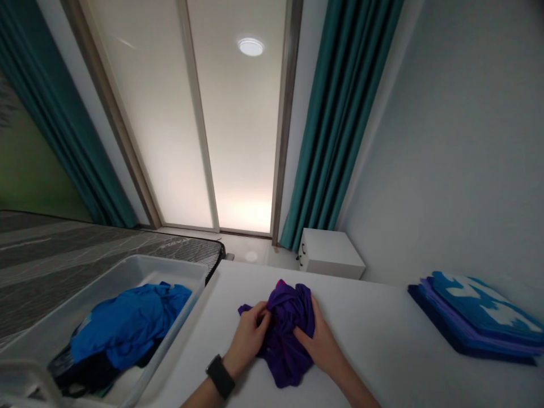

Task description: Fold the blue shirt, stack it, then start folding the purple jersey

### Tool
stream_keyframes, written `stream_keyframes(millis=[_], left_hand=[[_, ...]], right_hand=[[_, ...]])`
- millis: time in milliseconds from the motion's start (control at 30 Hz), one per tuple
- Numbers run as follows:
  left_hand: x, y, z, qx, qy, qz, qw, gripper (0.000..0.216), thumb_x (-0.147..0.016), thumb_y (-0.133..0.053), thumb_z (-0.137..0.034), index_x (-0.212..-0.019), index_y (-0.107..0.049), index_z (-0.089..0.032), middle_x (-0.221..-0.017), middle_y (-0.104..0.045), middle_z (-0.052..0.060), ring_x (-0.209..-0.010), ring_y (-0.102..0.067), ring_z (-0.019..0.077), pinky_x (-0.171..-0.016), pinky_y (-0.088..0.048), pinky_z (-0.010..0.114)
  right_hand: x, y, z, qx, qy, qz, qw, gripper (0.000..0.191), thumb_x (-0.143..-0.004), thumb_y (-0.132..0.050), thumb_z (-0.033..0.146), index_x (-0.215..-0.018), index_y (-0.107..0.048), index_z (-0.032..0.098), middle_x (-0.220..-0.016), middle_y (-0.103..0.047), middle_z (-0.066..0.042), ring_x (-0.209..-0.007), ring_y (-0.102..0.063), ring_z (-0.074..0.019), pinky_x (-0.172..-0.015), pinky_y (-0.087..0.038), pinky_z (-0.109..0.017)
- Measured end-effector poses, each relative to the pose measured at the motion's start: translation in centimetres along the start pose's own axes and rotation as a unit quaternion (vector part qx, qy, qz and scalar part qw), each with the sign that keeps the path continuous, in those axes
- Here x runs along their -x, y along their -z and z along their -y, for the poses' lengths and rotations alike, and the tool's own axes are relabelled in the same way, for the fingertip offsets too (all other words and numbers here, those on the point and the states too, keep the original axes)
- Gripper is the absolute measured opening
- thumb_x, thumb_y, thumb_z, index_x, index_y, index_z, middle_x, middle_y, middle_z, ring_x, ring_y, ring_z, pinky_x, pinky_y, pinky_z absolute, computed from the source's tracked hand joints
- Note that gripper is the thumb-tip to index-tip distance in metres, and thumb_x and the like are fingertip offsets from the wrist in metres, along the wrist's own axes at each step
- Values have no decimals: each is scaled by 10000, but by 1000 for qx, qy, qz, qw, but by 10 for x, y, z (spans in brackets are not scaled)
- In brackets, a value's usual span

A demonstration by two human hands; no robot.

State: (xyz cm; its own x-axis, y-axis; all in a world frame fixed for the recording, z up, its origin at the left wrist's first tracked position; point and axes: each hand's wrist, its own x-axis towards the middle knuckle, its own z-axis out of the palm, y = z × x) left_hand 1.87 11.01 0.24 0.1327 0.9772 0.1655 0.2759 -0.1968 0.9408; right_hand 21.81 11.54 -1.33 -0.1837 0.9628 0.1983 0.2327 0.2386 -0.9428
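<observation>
Likely light and limp, the purple cloth [281, 324] suits edge holds; the left grip [250, 331] pinches it, the right grip [321, 344] clasps its side.

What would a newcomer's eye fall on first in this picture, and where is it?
Probably on the bunched purple cloth at the lower middle, held by the left hand and the right hand over the white table. Next might come the bright door panels behind, with a teal curtain on each side. Vivid blue clothing heaped in the bin at left also stands out.
</observation>
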Motion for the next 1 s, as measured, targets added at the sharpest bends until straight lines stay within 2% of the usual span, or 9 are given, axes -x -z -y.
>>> stream_keyframes(millis=[133, 233, 333, 467, 567, 667, 733, 833, 1000], left_hand=[[5, 4, 4, 52, 1, -34, 998, 257, -888, -516, -412, -904, -642, -189, -830, -678, 50, -795, -619, 224, -737, -491, 328], [6, 7, 2, 96, 17, -113, 989, 247, -858, -547, -426, -803, -593, -190, -747, -622, 17, -720, -572, 192, -670, -467, 287], [8, 8, 1, 154, 48, -172, 972, 245, -853, -533, -415, -735, -518, -201, -632, -523, -33, -592, -493, 146, -564, -409, 240], [8, 8, 3, 227, 75, -223, 945, 183, -800, -560, -357, -729, -486, -206, -620, -533, -48, -576, -503, 131, -547, -410, 220], [5, 12, 3, 257, 60, -261, 928, 161, -797, -566, -336, -773, -457, -220, -852, -687, 9, -807, -638, 178, -690, -497, 269], [3, 16, 2, 214, 11, -277, 937, 136, -839, -549, -329, -920, -483, -241, -1231, -641, 63, -1111, -610, 212, -899, -500, 370], [5, 16, 2, 113, -43, -248, 961, 186, -867, -524, -321, -1035, -517, -240, -1346, -559, 91, -1221, -543, 227, -1002, -448, 421], [12, 11, 1, -58, -136, -118, 982, 226, -893, -484, -286, -1091, -567, -216, -1287, -581, 121, -1234, -516, 252, -1056, -398, 463], [19, -4, 2, -234, -168, 52, 956, 451, -790, -589, -201, -1241, -556, -208, -1302, -575, 125, -1235, -492, 301, -1058, -377, 500]], right_hand=[[28, 6, -3, 3, -6, -24, 1000, 791, -812, -644, 337, -1496, -260, 234, -1535, -346, -106, -1423, -300, -235, -1178, -235, -468], [38, 13, 0, 13, -9, -84, 996, 615, -832, -605, 321, -1411, -432, 212, -1451, -476, -98, -1357, -413, -239, -1163, -275, -445], [38, 23, -1, 22, -26, -164, 986, 428, -840, -575, 331, -1245, -598, 196, -1289, -620, -95, -1238, -534, -252, -1118, -349, -429], [29, 36, -7, 6, -45, -240, 970, 404, -835, -562, 380, -1187, -627, 193, -1212, -660, -88, -1158, -581, -254, -1059, -408, -412], [24, 47, -14, 0, -70, -292, 954, 434, -821, -537, 387, -1192, -614, 177, -1200, -660, -99, -1128, -590, -257, -1043, -416, -424], [21, 57, -22, 10, -73, -321, 944, 445, -820, -509, 370, -1210, -598, 175, -1214, -653, -104, -1137, -584, -256, -1045, -412, -429], [19, 61, -28, 27, -65, -310, 948, 449, -814, -511, 363, -1212, -600, 175, -1226, -650, -108, -1149, -582, -260, -1056, -402, -439], [18, 59, -35, 57, -47, -244, 967, 435, -814, -524, 369, -1186, -627, 169, -1230, -653, -119, -1169, -580, -275, -1071, -393, -461], [22, 47, -32, 81, 6, -133, 988, 513, -897, -491, 382, -1374, -478, 192, -1383, -543, -107, -1299, -479, -238, -1109, -363, -448]])
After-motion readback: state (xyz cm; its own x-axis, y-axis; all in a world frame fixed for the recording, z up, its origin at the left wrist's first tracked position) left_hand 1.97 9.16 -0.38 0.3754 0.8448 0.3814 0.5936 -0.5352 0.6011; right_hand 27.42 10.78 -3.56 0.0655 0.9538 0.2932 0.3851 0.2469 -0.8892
